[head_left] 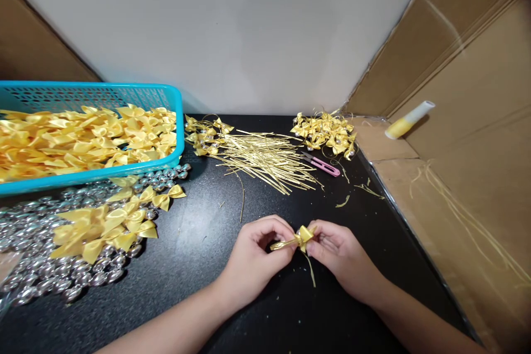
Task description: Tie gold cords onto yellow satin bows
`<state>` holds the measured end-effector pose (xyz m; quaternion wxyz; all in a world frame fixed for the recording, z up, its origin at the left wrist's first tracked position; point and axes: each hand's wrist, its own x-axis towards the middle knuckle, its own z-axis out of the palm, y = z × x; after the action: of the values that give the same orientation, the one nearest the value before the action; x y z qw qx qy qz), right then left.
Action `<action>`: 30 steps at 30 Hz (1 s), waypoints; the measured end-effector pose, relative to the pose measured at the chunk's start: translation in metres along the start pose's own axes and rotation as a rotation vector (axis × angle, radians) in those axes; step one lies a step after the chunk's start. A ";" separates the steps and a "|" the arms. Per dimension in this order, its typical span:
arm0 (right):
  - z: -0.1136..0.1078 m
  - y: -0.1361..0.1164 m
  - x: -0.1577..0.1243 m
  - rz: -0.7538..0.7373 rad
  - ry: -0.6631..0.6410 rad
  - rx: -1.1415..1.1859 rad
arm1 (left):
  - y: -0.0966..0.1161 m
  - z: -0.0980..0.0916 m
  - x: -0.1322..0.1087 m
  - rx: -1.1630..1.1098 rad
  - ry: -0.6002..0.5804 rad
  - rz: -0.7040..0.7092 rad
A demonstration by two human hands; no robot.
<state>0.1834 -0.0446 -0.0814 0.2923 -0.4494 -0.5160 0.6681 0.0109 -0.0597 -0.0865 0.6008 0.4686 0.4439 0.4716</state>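
Counts. In work: one yellow bow (306,237), at the near centre, just above the tabletop (186,287). Your left hand (258,246) pinches it on the left, together with a folded gold strand (284,244); your right hand (345,257) pinches its right side between thumb and fingers. One thin tail (311,273) hangs from it toward you.

One pair of pink snips (327,166), far right of centre, beside one heap of gold ties (265,156); the ties overlap too much to count. Finished-looking bows with silver beads: two clusters, one to the right (326,131) of the heap, one to the left (206,137). One white-and-yellow tube (409,120) on the cardboard (477,138), far right.

Containers: one turquoise basket (181,127), far left, holding many plain yellow bows, uncountable. Nearer you, silver beads (98,279) lie in a wide spread, roughly a dozen loose bows (93,249) on top.
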 end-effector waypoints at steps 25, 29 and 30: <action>0.003 0.006 -0.002 -0.106 0.062 -0.181 | 0.001 0.002 0.001 0.011 0.052 -0.044; 0.003 0.010 -0.002 -0.150 0.068 -0.229 | 0.001 0.002 0.001 0.034 0.033 -0.046; 0.002 0.010 -0.001 -0.179 0.091 -0.250 | 0.001 0.002 0.001 0.037 0.042 -0.043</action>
<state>0.1831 -0.0497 -0.0908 0.3157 -0.4644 -0.6194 0.5486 0.0132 -0.0585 -0.0857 0.5927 0.4601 0.4747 0.4601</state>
